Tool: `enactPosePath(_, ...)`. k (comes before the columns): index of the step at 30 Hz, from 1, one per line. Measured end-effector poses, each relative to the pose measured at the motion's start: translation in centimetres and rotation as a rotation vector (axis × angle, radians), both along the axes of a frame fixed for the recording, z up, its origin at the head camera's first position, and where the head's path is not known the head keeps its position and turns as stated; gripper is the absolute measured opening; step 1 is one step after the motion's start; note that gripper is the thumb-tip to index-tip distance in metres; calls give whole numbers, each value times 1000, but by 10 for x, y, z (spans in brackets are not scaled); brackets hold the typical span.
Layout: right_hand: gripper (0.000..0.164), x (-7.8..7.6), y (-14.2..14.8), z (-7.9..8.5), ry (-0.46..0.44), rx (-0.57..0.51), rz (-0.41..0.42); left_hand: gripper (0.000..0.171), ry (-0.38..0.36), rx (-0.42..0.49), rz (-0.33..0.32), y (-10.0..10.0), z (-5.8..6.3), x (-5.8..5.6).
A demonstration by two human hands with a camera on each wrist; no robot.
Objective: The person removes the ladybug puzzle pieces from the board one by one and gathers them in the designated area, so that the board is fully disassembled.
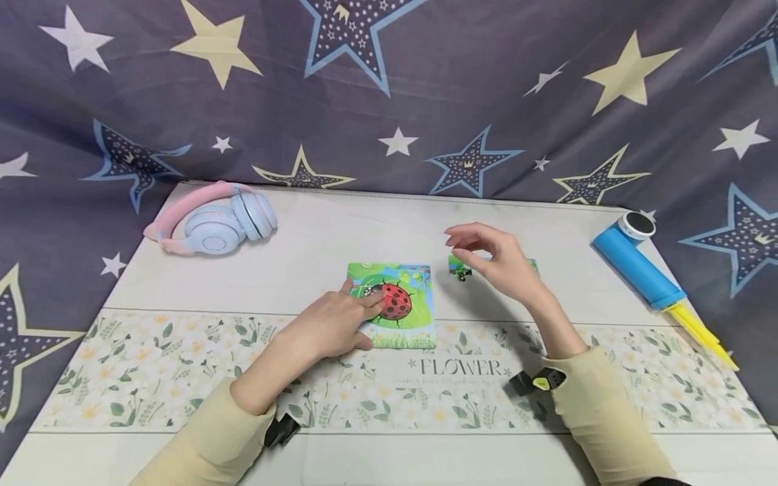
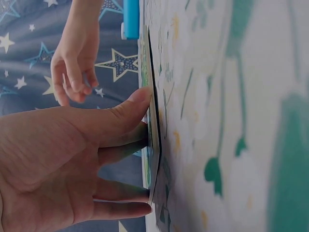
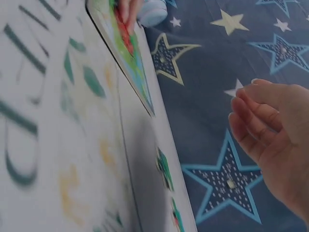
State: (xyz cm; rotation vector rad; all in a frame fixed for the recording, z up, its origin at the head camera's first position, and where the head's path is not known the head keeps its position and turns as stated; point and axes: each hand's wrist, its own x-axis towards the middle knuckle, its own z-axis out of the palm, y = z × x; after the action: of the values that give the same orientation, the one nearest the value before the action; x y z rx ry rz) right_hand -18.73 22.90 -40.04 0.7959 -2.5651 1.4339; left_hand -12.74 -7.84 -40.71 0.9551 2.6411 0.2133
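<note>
Green and blue, a ladybird board lies on the worktop; the left hand rests on it, fingers extended and thumb at its edge; the right hand (fingers loosely bent, nothing held) hovers above small colourful pieces near the board; headphones lie farther left.

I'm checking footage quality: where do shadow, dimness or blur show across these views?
Head: brightest, with a soft shadow from the right hand and forearm on the tablecloth; left wrist: dimmer, the large leaf print at the right blurred; right wrist: also dim, the yellowish flower print blurred.
</note>
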Motion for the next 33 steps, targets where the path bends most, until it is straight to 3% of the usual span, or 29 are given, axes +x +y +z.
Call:
enactPosePath(12,49,2,-30,-19,-154,105,179,67,-8,-14,1,0,1,-2)
enactPosePath(21,62,9,-42,-26,-248,222,217,66,-39,-17,19,2,3,-1)
enactPosePath(33,72,12,-45,-30,-215,393,254,67,-52,-29,11,-2,4,0)
